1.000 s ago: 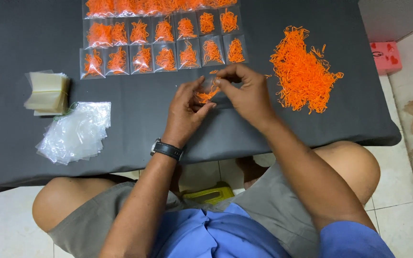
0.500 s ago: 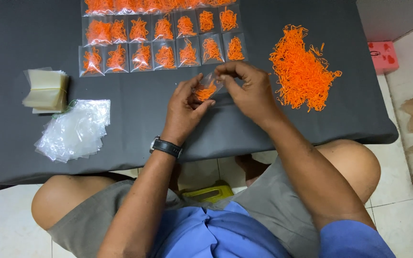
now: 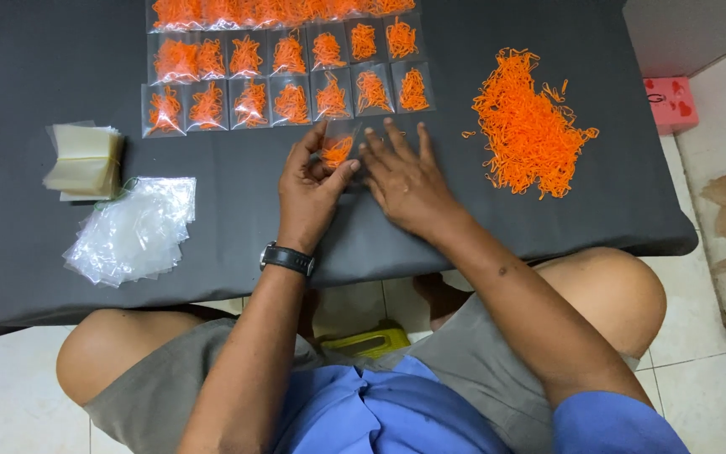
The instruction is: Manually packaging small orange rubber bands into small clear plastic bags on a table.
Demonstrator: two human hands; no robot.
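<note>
Our left hand (image 3: 308,189) pinches a small filled bag (image 3: 337,150), now lowered onto the dark table (image 3: 548,219); our right hand (image 3: 405,176), a moment ago gripping it, lies flat and open beside, below the rows of packed bags (image 3: 287,80).

Even, soft light is falling from overhead — bright enough that nothing is sinking into darkness. The dark tablecloth (image 3: 548,219) is soaking it up without glare, while the clear bag stack (image 3: 132,231) at nine o'clock is throwing back pale sheen. Faint shadows are pooling under the hands. The orange pile (image 3: 531,118) at two o'clock is reading crisp — focus is holding across the frame, with slight wide-angle bending at the edges.
</note>
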